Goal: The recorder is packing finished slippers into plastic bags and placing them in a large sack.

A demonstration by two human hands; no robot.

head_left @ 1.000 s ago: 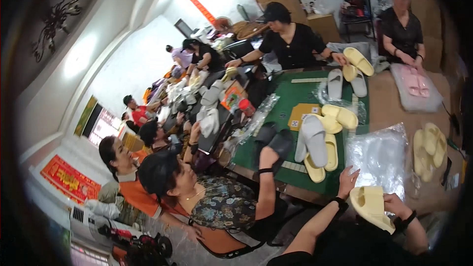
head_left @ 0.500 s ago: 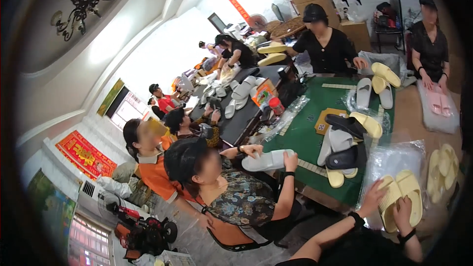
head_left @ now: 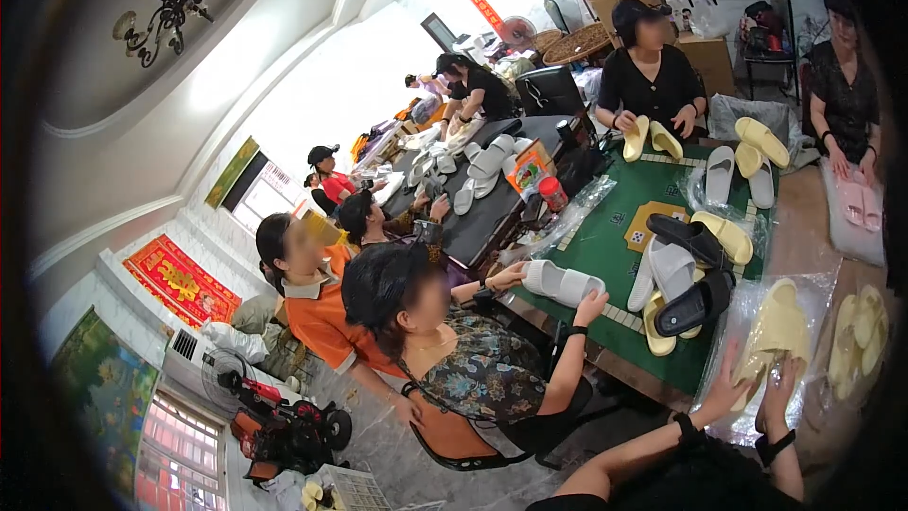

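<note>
A pair of pale yellow slippers stands tilted at the lower right, one largely overlapping the other. My left hand grips their near left side. On the near right side my right hand is closed around them, its fingers partly hidden. Both my wrists carry black bands. Beneath the slippers lies a stack of clear plastic bags. Just left of the bags is a pile with a black slipper, a grey-white slipper and more yellow ones.
More yellow slippers lie right of the bags. The green table spreads out ahead. At its left edge a co-worker holds a white slipper; another across the table handles yellow slippers. Far right, a co-worker touches bagged pink slippers.
The yellow slippers in my hands went from side by side to overlapping and tilted up. The co-worker across the table has brought yellow slippers down to the table edge. The view has shifted slightly.
</note>
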